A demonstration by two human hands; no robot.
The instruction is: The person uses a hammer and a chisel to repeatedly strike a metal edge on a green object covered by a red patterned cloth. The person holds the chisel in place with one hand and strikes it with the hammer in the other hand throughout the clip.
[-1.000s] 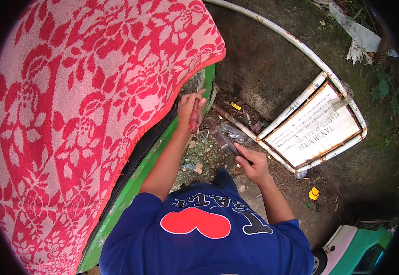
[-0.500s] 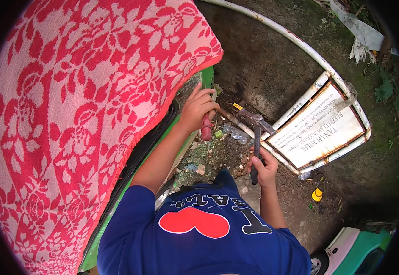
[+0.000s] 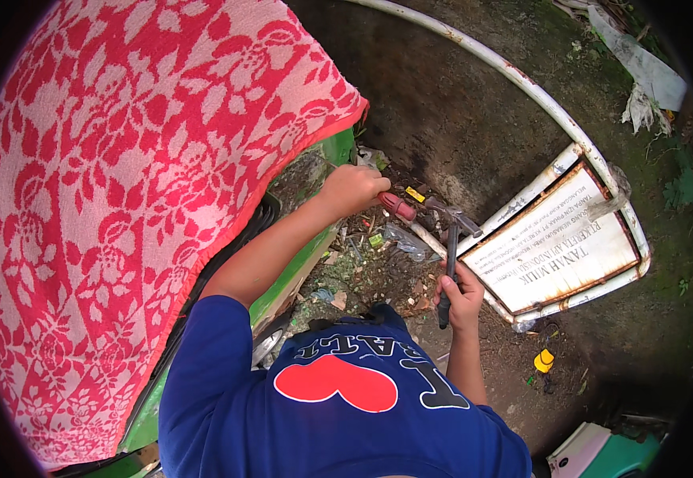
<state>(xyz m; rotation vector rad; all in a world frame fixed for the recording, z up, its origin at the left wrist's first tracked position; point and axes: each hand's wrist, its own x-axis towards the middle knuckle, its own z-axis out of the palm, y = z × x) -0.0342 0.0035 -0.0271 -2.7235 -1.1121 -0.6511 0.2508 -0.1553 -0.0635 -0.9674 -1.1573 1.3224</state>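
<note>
Directly below the camera: one blue shirt (image 3: pixel 227 398). Beyond it: right hand (image 3: pixel 464 301), wrapped around the dark handle of a hammer (image 3: pixel 452 259). Farther out: left hand (image 3: pixel 354 190), clenched on a red-handled tool (image 3: pixel 399 208), butt toward the hammer head. Behind: white signboard (image 3: pixel 554 243), rust-edged.

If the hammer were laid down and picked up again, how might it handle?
The hammer would probably stay rigid: its handle looks straight. It likely feels head-heavy, since the metallic-looking head sits at one end.
</note>
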